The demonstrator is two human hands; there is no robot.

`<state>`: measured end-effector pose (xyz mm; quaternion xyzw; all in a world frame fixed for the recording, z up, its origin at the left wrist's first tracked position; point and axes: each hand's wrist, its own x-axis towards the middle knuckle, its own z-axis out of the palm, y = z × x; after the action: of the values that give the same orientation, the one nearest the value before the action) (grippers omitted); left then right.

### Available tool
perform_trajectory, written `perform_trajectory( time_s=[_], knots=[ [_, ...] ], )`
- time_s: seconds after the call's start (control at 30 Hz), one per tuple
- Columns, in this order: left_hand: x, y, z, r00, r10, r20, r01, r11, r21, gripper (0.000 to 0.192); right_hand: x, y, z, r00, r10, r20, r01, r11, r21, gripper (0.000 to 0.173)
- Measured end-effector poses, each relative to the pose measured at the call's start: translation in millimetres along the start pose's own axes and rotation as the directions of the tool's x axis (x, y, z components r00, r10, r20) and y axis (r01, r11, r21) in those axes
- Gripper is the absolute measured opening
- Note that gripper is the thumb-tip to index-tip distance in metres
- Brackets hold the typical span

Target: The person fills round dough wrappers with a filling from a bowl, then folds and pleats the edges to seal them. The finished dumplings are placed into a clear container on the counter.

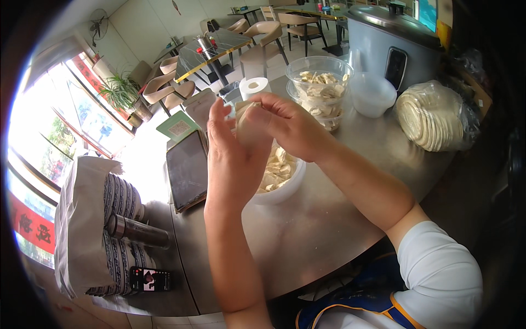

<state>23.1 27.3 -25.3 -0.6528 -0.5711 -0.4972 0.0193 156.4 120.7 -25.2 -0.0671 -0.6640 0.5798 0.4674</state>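
Observation:
Both hands are raised above a white plastic bowl (283, 193) of torn flatbread pieces (280, 166). My left hand (236, 156) holds a folded piece of pale flatbread (245, 113) upright, its fingers partly spread. My right hand (283, 123) pinches the same flatbread near its upper edge, thumb over it. The hands touch or nearly touch and cover part of the bread and the bowl.
Stacked clear tubs (318, 86) of bread pieces, an empty translucent bowl (373, 94), bagged flatbreads (431, 117) and a large cooker (388, 45) stand behind. A tablet (187, 172), a tumbler (137, 231), stacked patterned bowls (121, 197) and a phone (150, 279) are at left.

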Motion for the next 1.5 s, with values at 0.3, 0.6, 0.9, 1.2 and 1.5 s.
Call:
perform_trajectory(
  time_s=[0.3,0.6,0.9,1.2,1.5],
  knots=[
    [-2,3,-6,0.971,-0.186,0.148,0.213,0.958,-0.192,0.062,3,-3,-6,0.997,0.027,0.070,-0.036,0.991,0.132,0.038],
    [1,9,0,0.952,-0.199,0.231,0.291,0.818,-0.496,0.057,0,-10,-5,0.996,0.005,0.090,-0.018,0.989,0.144,0.037],
    [2,5,-13,0.915,-0.222,0.336,0.389,0.702,-0.596,0.065,9,-10,-17,0.998,-0.022,0.054,0.034,0.969,-0.243,0.023],
    [-5,-8,-21,0.869,-0.086,0.488,0.486,0.339,-0.806,0.064,2,-25,-26,0.979,0.001,0.204,0.041,0.979,-0.199,0.016],
    [-2,2,-26,0.881,-0.286,0.376,0.471,0.605,-0.643,0.059,11,-13,-30,0.979,-0.149,0.142,0.198,0.866,-0.459,0.019]
  ],
)
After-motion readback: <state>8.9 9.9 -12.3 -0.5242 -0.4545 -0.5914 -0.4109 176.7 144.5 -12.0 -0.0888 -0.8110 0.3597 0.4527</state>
